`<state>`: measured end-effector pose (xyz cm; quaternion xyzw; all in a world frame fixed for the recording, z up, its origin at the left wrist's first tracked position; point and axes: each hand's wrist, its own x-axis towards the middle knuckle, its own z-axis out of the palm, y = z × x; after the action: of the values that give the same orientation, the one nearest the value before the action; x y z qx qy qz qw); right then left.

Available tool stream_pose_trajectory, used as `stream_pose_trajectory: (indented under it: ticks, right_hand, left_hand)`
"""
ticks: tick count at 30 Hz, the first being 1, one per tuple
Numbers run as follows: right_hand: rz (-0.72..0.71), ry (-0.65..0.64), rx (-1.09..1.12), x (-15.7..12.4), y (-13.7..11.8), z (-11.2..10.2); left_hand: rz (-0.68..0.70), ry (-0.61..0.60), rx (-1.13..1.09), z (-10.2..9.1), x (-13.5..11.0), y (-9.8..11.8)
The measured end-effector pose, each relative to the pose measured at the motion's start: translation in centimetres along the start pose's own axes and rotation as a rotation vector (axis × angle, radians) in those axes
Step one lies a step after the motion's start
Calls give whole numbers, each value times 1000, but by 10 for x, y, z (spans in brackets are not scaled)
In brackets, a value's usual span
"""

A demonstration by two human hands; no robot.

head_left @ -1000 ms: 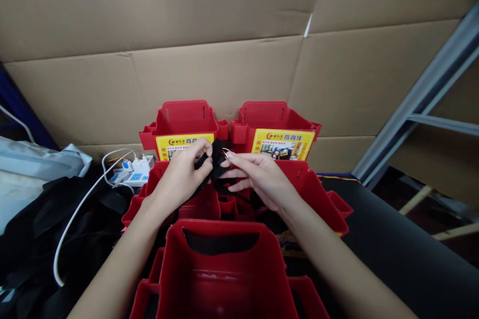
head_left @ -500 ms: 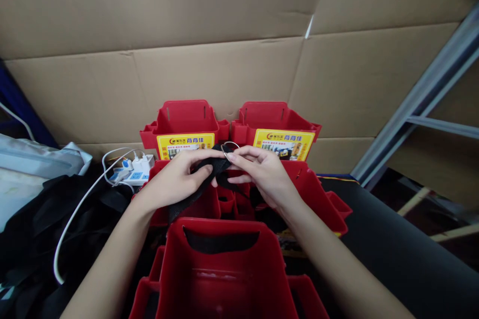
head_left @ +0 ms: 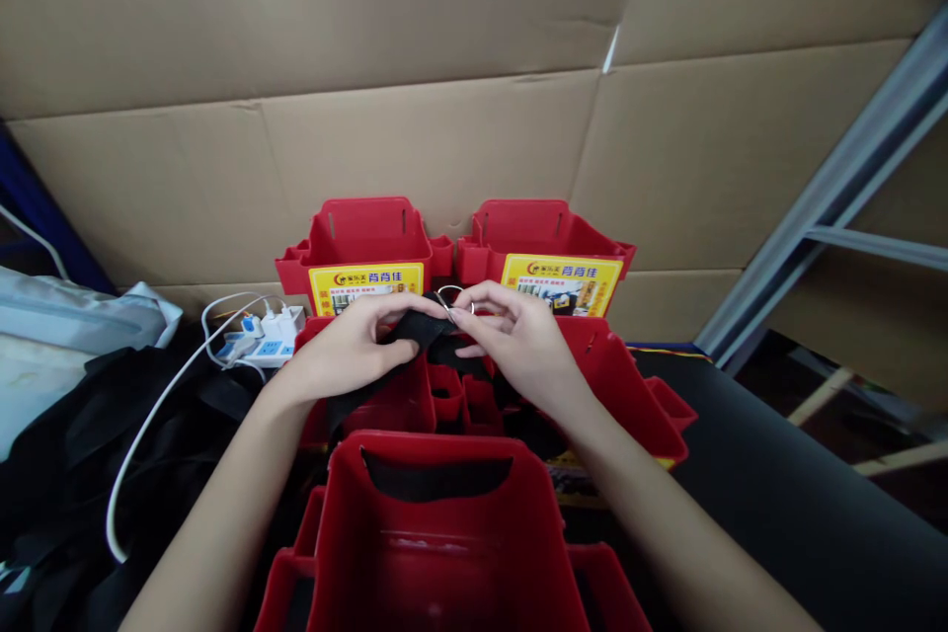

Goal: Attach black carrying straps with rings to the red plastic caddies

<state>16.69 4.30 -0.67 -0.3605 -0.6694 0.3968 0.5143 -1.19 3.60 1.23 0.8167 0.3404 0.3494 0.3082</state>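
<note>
Head view: both hands meet above a cluster of red plastic bins. Left hand (head_left: 348, 341), closed on a black webbing strap (head_left: 428, 328), holds it between thumb and fingers; right hand (head_left: 525, 341), its thumb and forefinger pinched on a thin metal ring (head_left: 444, 305), lies just beside it. Strap and ring come together between the fingertips; whether the webbing passes through the ring cannot be told, so the joining of the two is best judged unfinished. Below, the front bin (head_left: 436, 543) shows a black band (head_left: 436, 480) lying across its wide slot, apparently a completed fitting. Beyond the hands stand a rear left bin (head_left: 362, 232) and a rear right bin (head_left: 527, 222), each bearing a yellow label and showing narrow slots without visible webbing. Farther left, a power strip (head_left: 271, 352) sits near heaped black fabric (head_left: 148, 415); at right extends the dark surface (head_left: 770, 454).
</note>
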Motion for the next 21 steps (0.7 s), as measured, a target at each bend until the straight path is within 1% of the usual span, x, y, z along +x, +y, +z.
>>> stream_pose_trajectory:
  ticks: [1,3,5,6,8,10,13,14,15,18,21]
  right_hand:
    - [-48,17,-55,-1,1,1]
    - [-132,28,-196,-5,1,2]
    - [-194,35,-317,-8,0,4]
    - [-210,36,-346,-9,0,5]
    - [-201,41,-312,-10,0,6]
    - [-160,65,-206,-9,2,5]
    - [-117,143,-73,-5,4,3]
    - [-104,151,-44,-3,4,1]
    - [-84,136,-20,-2,3,0]
    - [-2,9,30,0,-2,-3]
    - [32,-59,7,1,-8,-6]
  left_hand:
    - [-34,20,-14,2,0,1]
    - [-85,98,-12,7,2,2]
    - [-107,179,1,13,4,1]
    - [-108,201,4,15,5,0]
    - [-112,209,-14,17,6,-1]
    - [-130,211,-38,16,6,-1]
    - [-156,225,-25,12,4,1]
    - [-154,229,-19,10,4,1]
    - [-148,229,-21,9,4,2]
    - [-132,225,-33,9,3,2]
    - [-109,228,48,11,2,1]
